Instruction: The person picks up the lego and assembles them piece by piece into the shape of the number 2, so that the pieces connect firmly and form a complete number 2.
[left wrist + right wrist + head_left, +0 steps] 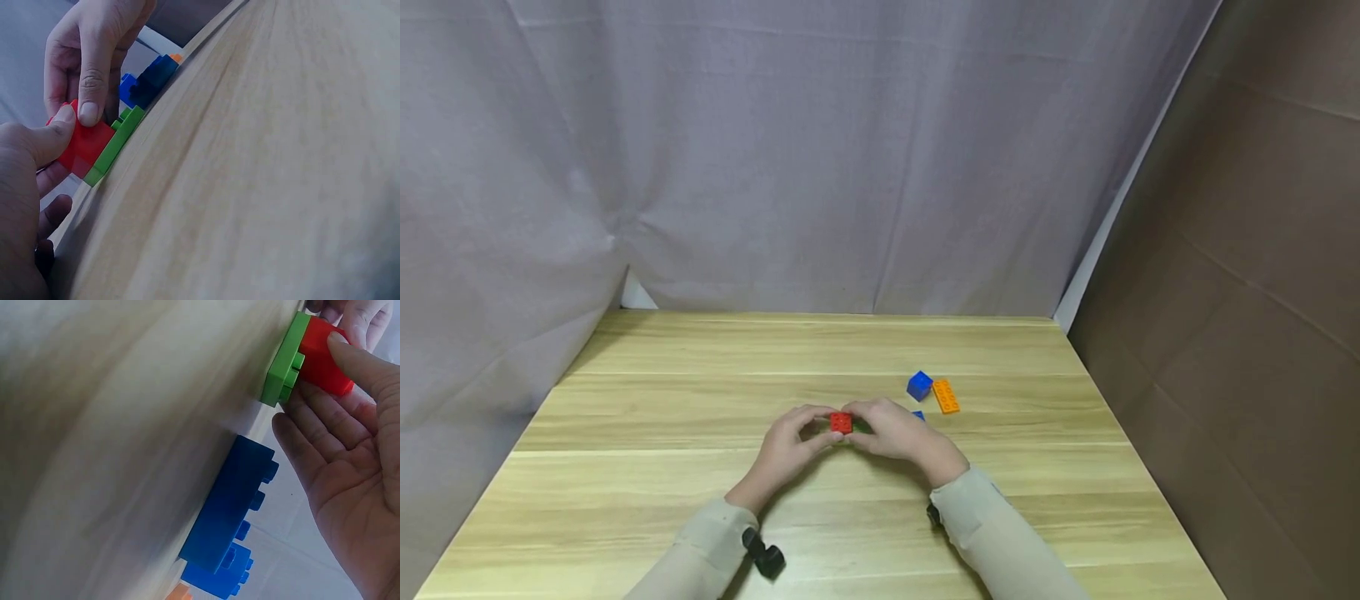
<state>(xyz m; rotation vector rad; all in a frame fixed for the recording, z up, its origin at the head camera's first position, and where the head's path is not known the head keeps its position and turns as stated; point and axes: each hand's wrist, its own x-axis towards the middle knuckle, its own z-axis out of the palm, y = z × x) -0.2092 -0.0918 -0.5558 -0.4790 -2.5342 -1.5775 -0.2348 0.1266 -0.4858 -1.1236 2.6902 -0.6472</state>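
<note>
A red building block (841,422) sits on one end of a flat green building block (115,148), which lies on the table with studs showing at its other end. My left hand (786,446) pinches the red block from the left, its thumb on the near side. From the right, my right hand (891,429) also grips the red block, with the thumb on the near face and fingers behind. Both thumbs nearly meet on the red block in the left wrist view. Part of the green block is hidden by the hands in the head view.
Right of my right hand lies a long blue block (228,503), mostly hidden in the head view. Beyond it are another blue block (920,386) and a flat orange block (946,396). Grey cloth (775,167) hangs behind the wooden table (662,417); a brownish cloth (1247,333) borders its right side.
</note>
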